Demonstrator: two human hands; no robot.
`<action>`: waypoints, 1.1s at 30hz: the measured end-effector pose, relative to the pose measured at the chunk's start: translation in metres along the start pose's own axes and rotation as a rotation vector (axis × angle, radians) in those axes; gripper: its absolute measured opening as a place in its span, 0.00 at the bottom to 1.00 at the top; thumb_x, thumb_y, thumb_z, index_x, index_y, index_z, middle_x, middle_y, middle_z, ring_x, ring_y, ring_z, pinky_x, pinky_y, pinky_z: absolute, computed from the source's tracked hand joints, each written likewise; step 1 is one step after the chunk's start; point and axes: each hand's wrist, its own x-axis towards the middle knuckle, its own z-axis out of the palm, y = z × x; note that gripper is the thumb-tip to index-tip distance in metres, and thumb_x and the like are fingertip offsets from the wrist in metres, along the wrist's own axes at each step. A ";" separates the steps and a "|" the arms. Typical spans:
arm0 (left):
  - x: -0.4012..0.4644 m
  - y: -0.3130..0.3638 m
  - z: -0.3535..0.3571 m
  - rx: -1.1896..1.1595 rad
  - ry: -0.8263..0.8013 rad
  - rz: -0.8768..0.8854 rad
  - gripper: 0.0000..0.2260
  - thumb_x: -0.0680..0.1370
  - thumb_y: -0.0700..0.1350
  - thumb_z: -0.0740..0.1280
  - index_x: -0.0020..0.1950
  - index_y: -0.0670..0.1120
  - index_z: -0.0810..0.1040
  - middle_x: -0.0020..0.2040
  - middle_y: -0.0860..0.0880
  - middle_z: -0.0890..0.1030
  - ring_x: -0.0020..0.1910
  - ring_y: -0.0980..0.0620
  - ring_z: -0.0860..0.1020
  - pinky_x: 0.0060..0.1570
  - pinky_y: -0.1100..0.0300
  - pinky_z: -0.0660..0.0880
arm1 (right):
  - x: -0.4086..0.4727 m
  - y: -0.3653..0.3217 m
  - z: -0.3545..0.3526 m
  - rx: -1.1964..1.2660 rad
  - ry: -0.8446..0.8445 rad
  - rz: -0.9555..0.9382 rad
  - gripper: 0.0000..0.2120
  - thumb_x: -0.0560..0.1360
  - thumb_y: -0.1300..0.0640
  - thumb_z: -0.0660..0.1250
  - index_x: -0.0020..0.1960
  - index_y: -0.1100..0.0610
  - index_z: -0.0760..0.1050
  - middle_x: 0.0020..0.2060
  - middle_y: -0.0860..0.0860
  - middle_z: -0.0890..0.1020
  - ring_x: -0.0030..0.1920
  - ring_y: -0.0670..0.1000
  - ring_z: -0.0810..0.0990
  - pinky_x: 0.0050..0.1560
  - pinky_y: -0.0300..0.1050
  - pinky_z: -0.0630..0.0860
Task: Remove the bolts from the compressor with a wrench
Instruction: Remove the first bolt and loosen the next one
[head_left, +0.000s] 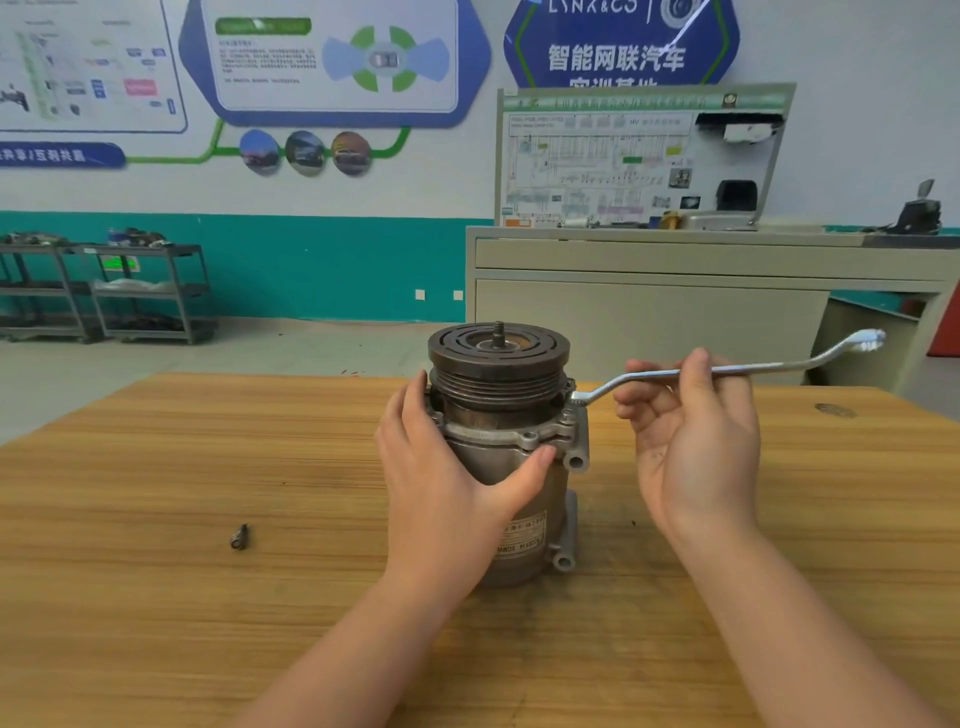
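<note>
A grey metal compressor (524, 457) stands upright on the wooden table (182, 467), its dark grooved pulley on top. My left hand (441, 467) wraps round the compressor's left side, thumb across the front below the flange. My right hand (691, 415) holds the shaft of a long silver offset wrench (769, 368) between thumb and fingers. The wrench's near end sits on a bolt at the flange's right edge (574, 399). One loose bolt (240, 536) lies on the table to the left.
Beyond the table stands a beige cabinet (675, 291) with a wiring display board (639, 156) on it. Metal shelf carts (109, 291) stand at the far left against a teal and white wall with posters.
</note>
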 end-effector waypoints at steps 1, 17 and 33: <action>0.000 -0.001 0.000 -0.001 -0.003 0.000 0.52 0.62 0.68 0.71 0.78 0.45 0.55 0.74 0.48 0.60 0.74 0.51 0.57 0.75 0.53 0.58 | -0.003 0.000 0.000 -0.058 -0.033 -0.061 0.08 0.84 0.58 0.53 0.47 0.55 0.67 0.33 0.52 0.82 0.28 0.49 0.79 0.30 0.39 0.76; 0.000 -0.002 0.001 0.002 0.004 0.017 0.52 0.62 0.71 0.68 0.78 0.46 0.55 0.73 0.49 0.60 0.73 0.53 0.57 0.72 0.57 0.56 | -0.023 0.012 -0.009 -0.638 -0.416 -0.888 0.10 0.84 0.52 0.56 0.48 0.54 0.72 0.38 0.51 0.81 0.34 0.48 0.77 0.37 0.38 0.74; 0.000 -0.002 0.001 0.008 -0.005 0.007 0.52 0.61 0.74 0.66 0.78 0.50 0.53 0.74 0.53 0.58 0.74 0.55 0.55 0.73 0.57 0.57 | 0.007 -0.003 -0.001 -0.014 -0.016 0.040 0.09 0.84 0.57 0.53 0.47 0.57 0.66 0.32 0.54 0.82 0.27 0.49 0.79 0.29 0.38 0.75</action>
